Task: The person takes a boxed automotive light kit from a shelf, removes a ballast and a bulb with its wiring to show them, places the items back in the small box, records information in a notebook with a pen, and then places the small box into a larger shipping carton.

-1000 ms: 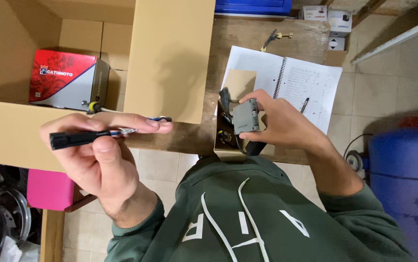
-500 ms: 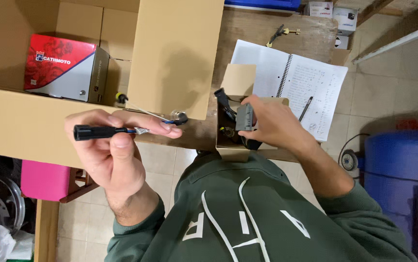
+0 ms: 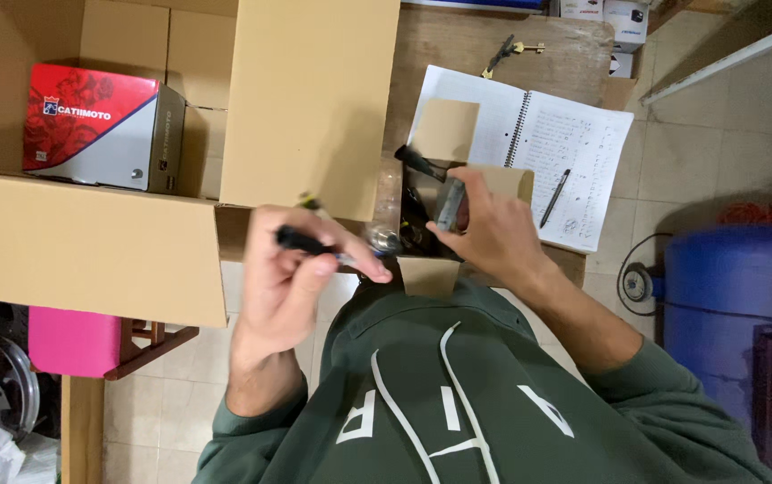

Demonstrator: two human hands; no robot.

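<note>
Swung rightward since a half-second ago: left hand (image 3: 289, 273), clenched on black-handled screwdriver (image 3: 314, 246), tip near small open carton (image 3: 429, 269). Just right of it, right hand (image 3: 492, 231) clasping grey metal part (image 3: 450, 204) above that carton.

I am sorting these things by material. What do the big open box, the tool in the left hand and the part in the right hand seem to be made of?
Big open box: corrugated cardboard, matte brown, with folded flaps.
Tool in the left hand: dark handle, probably plastic or rubber; its tip is blurred.
Part in the right hand: grey, dull sheen, perhaps metal or plastic; cannot tell surely.
</note>
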